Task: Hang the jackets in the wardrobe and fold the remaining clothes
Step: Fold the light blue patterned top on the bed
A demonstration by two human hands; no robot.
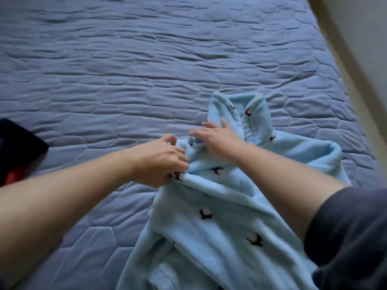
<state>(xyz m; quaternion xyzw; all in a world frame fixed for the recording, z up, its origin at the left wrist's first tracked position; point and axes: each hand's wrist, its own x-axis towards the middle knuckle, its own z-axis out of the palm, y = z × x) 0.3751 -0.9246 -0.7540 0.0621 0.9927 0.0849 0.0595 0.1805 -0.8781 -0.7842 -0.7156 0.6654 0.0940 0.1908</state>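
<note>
A light blue fleece garment (219, 227) with small dark embroidered motifs lies crumpled on the bed, right of centre, its collar pointing away from me. My left hand (161, 162) pinches a fold of the fleece at the garment's left shoulder. Just beyond it, my right hand (217, 139) rests flat on the fleece beside the collar (255, 120), fingers spread and stretched to the left. The garment's lower part runs out of the frame at the bottom.
A blue-grey quilted bedspread (125, 70) covers the bed and fills most of the view. A dark item with a red piece under it (18, 147) lies at the left edge. A pale wall or bed frame (356, 49) runs along the right side.
</note>
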